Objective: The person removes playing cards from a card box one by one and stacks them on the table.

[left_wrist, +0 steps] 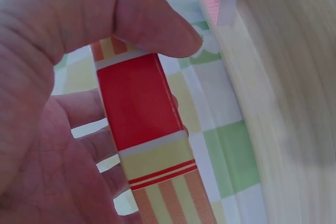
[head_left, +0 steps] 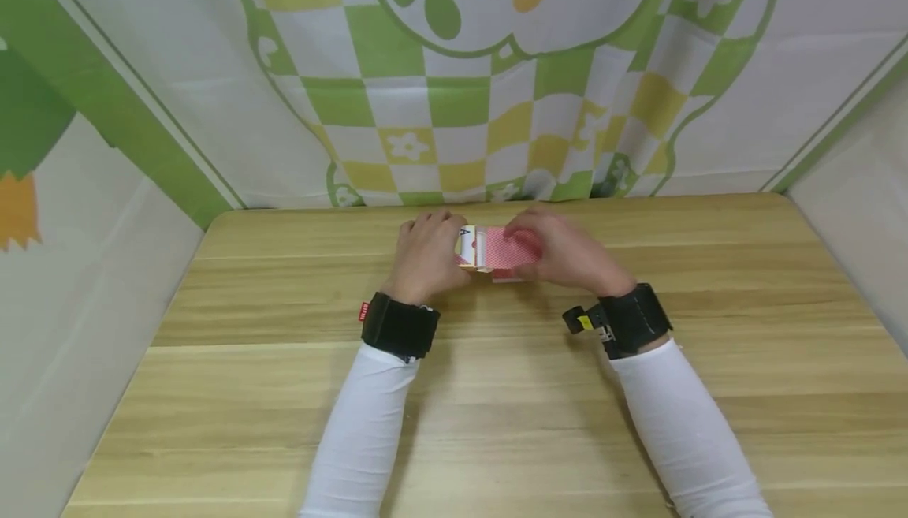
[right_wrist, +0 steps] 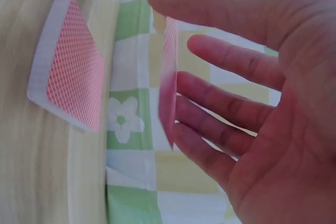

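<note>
My left hand [head_left: 427,254] grips a card box [left_wrist: 139,100] with red, cream and striped sides, thumb on one side and fingers on the other. At its end in the head view, a white face with a letter A shows. My right hand [head_left: 571,254] holds a thin red-patterned playing card [head_left: 507,248] by its edges, beside the open end of the box. In the right wrist view this card [right_wrist: 169,85] is seen nearly edge-on against the fingers; whether it is one card or several I cannot tell. Below, a stack of red-backed cards [right_wrist: 76,66] lies on the table.
The wooden table [head_left: 496,408] reaches back to a green, white and yellow checked curtain [head_left: 454,100]. Pale walls stand at both sides. Black bands circle both wrists, and a small camera [head_left: 578,319] juts from the right one.
</note>
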Action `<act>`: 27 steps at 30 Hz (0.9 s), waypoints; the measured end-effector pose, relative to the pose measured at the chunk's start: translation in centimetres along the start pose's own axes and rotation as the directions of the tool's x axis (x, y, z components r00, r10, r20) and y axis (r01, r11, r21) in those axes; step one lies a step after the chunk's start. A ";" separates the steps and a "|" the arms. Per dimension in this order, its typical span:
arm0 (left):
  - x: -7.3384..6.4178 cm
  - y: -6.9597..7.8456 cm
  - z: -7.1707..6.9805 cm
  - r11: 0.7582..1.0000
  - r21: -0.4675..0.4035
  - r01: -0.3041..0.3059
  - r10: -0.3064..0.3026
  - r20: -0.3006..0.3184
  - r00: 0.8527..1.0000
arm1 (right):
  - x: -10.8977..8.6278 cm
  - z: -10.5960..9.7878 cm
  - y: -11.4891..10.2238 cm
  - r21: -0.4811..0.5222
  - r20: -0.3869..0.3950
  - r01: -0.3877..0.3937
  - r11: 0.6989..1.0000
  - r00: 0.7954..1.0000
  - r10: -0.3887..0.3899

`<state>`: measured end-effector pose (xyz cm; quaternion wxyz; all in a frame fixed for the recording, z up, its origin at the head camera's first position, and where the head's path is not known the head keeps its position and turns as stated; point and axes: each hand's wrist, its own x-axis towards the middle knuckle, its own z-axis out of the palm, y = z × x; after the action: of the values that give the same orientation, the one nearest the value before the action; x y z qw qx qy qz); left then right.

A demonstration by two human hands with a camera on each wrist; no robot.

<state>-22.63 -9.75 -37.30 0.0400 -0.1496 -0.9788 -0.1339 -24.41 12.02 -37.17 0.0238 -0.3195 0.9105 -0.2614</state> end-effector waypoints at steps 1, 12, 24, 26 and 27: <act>0.0 -0.2 0.0 1.000 -0.002 0.005 -0.005 0.003 1.000 | -0.1 -0.2 0.1 -0.002 0.003 -0.015 1.000 1.000 0.015; -0.1 -1.4 -0.2 0.999 -0.007 0.043 -0.043 0.016 0.999 | -0.1 -0.1 0.2 -0.050 -0.125 -0.216 0.975 0.970 0.209; -0.1 -1.8 -0.3 0.998 0.011 0.060 -0.060 0.039 0.997 | 0.7 2.2 -0.6 -0.013 -0.180 -0.451 0.892 0.879 0.442; 0.0 -1.8 -0.3 0.998 0.010 0.064 -0.064 0.041 0.997 | 0.7 2.4 -0.6 -0.028 -0.188 -0.461 0.887 0.874 0.449; 0.0 -1.8 -0.4 0.998 0.011 0.065 -0.066 0.042 0.997 | 0.8 2.5 -0.7 -0.039 -0.192 -0.466 0.884 0.872 0.451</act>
<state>-23.12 -11.51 -37.40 0.0156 -0.1200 -0.9845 -0.1273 -24.13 9.96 -38.91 -0.0093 -0.0705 0.9688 -0.2372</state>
